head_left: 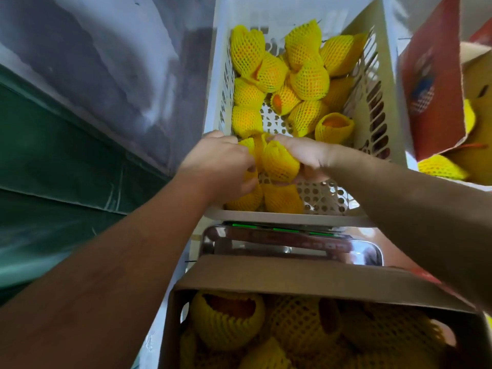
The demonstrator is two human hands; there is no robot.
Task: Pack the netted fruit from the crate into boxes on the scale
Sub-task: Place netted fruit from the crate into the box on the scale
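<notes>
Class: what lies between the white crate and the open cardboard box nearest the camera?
The scale, its shiny platform and green-lit display, seen in the head view between crate and box.

Head camera looks steeply down, close above the crate.

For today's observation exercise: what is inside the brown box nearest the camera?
The box holds netted fruit in yellow foam nets, one open end showing orange. Its far flap and shadow hide the rest, so no count is possible.

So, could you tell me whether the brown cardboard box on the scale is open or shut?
Open: the brown cardboard box has its flap raised, with yellow netted fruit visible inside.
</notes>
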